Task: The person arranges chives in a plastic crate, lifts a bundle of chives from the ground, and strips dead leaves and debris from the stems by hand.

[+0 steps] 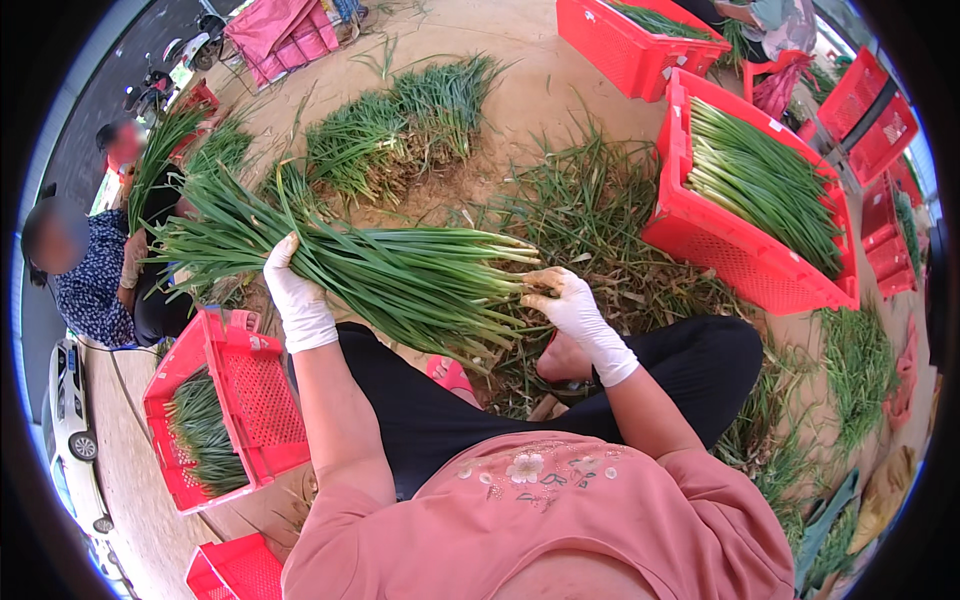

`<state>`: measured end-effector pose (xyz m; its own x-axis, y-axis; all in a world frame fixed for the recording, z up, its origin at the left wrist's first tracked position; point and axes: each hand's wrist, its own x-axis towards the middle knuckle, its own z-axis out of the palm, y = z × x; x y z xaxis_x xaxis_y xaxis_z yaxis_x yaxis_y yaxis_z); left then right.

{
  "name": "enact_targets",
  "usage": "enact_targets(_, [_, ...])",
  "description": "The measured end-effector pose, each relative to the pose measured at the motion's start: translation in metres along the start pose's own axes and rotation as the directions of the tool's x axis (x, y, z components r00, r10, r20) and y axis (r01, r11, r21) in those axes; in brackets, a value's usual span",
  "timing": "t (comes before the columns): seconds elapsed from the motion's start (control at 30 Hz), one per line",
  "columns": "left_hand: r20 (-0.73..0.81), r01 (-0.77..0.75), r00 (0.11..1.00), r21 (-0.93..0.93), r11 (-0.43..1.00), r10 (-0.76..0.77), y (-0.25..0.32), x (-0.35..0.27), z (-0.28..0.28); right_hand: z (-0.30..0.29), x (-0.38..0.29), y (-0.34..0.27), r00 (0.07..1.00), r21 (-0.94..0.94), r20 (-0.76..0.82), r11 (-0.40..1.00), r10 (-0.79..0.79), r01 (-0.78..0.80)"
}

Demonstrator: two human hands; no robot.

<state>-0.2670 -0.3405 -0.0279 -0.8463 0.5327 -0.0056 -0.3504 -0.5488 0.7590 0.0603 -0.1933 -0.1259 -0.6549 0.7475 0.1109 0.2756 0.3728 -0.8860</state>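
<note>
A large bunch of green chives (pixel 405 274) lies across in front of me, held up above my lap. My left hand (pixel 291 289), in a white glove, grips it around the leafy middle, with the leaf tips fanning out to the left. The pale stem ends point right. At those ends is my right hand (pixel 564 296), also gloved, with soil-stained fingertips against the stems. Whether it pinches one of them is not clear. Under the bunch, trimmed leaves and dry scraps (pixel 600 217) lie heaped on the ground.
A red crate (pixel 757 240) of neatly laid chives stands at right, another red crate (pixel 630 45) behind it. Untrimmed chives (pixel 405 127) lie ahead on the floor. At left are a red crate (pixel 259 405) with chives and a seated person (pixel 94 262) holding leaves.
</note>
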Motion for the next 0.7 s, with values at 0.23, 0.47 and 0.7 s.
enact_targets(0.23, [-0.009,-0.024,1.000,-0.001,1.000,0.024,0.004,-0.018,-0.004,0.016,0.013,0.018,0.908,0.235,0.305,0.902,0.287,-0.363])
enact_targets(0.47, [0.076,-0.083,0.994,-0.013,0.996,0.083,0.000,-0.018,-0.008,0.025,0.004,0.012,0.792,0.531,0.419,0.587,0.444,-0.611])
enact_targets(0.7, [0.148,-0.071,0.987,0.012,0.997,0.068,-0.005,-0.024,0.009,0.030,-0.005,0.023,0.854,0.333,0.355,0.802,0.382,-0.497])
